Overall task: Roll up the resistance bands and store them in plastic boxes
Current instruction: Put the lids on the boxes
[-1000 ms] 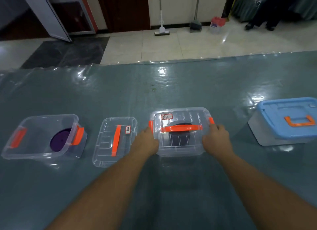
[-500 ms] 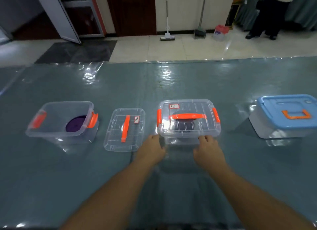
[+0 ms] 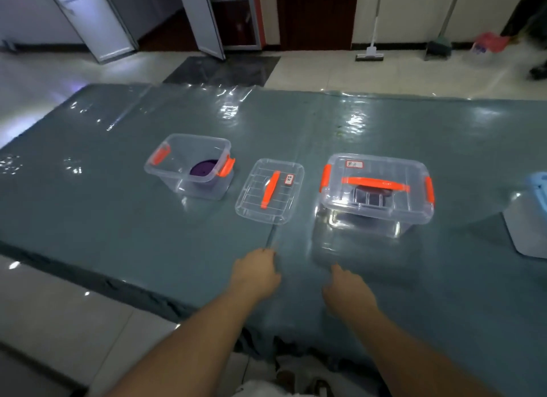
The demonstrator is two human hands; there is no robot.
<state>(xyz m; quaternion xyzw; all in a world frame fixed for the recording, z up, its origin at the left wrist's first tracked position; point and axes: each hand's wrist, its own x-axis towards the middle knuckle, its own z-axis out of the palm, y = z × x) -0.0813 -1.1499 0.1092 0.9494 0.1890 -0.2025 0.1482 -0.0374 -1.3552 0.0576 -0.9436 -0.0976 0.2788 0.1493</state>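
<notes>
Once both hands had been drawn back from the lidded clear box, they were recorded nearest the viewer, low over the teal table cover (image 3: 88,219) and holding nothing. Left hand (image 3: 256,274): fingers loosely curled, apart from every box. Right hand (image 3: 347,290): relaxed, forefinger extended toward the far side, likewise touching nothing that could be seen.

Next beyond, right of centre: lidded clear box (image 3: 376,195), lid seated, orange handle (image 3: 374,183) laid flat across the top, orange latches at both ends seemingly folded against the sides. A dark rolled band (image 3: 371,196) was visible through the lid. Half a second before, both hands had been at the near edge of this box; a second before, on its latches. This unit was judged closed and finished.

Left of it, just beside: loose clear lid (image 3: 269,191), lying flat on the cover with an orange handle and a small label.

Further left and slightly farther: open clear box (image 3: 189,165), unlidded, a purple rolled band (image 3: 204,168) lying on its floor toward the right end. Capping this box with the loose lid was judged the likely remaining step.

Far right edge: blue-lidded box (image 3: 529,216), only partly in frame; contents could not be told.

Beyond the table: tiled floor, a mop (image 3: 370,52) against the wall.
</notes>
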